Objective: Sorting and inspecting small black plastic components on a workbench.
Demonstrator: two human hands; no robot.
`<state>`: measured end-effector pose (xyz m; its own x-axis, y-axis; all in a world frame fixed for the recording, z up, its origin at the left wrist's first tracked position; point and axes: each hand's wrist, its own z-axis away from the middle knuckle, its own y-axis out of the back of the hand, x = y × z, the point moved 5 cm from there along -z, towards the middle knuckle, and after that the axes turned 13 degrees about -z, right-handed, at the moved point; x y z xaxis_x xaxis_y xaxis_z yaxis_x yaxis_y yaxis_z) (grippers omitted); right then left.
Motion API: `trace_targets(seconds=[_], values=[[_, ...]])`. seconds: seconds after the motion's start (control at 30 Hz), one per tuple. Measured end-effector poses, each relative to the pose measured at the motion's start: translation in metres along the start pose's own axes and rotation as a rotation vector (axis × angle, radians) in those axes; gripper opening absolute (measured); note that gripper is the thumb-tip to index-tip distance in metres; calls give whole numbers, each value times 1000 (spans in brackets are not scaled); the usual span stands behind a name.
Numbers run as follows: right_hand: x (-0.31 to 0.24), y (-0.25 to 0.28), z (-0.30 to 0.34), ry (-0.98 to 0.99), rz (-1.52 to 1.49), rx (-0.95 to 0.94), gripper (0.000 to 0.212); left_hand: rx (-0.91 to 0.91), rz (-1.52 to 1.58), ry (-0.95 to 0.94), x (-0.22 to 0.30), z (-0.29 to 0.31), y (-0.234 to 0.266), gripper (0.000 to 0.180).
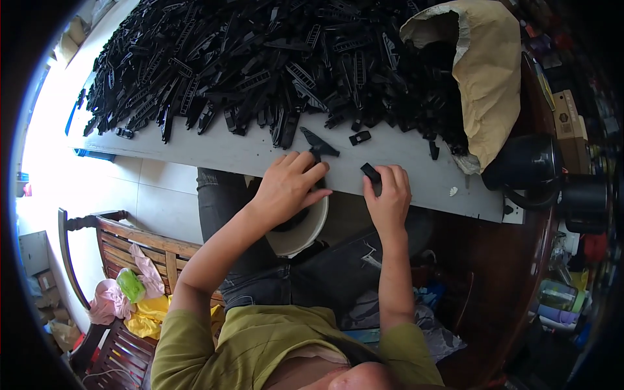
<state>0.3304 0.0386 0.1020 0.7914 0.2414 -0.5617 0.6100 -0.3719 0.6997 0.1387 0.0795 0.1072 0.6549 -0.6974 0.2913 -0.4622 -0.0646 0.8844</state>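
My left hand [289, 181] is at the front edge of the grey table, thumb apart from its bent fingers. Its fingertips reach the near end of a black angular plastic part [320, 143], which lies on the tabletop; whether they touch it is hard to make out. To the right, my right hand [392, 190] pinches a small black plastic block [370, 172] between thumb and fingers, just over the edge. Another small black clip-like piece [359, 138] rests on the table between the hands and a large heap of black plastic parts [260, 62].
A brown paper sack [491, 84] lies open at the heap's right side, near a black mug-like vessel [526, 162]. Below the table edge, a white bucket [305, 237] stands between my legs. A wooden bench [146, 237] with cloths is at the left.
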Motion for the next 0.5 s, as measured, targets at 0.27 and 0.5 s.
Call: trace_targets(seconds=[0.27,0.5], values=[[-24,-20,-9,26,-433,-159,31,-88,392,52,-18,7,-5,34],[-10,-22,-13,-32,-463,-294,28,-59,466,24,-29,5,-10,24]])
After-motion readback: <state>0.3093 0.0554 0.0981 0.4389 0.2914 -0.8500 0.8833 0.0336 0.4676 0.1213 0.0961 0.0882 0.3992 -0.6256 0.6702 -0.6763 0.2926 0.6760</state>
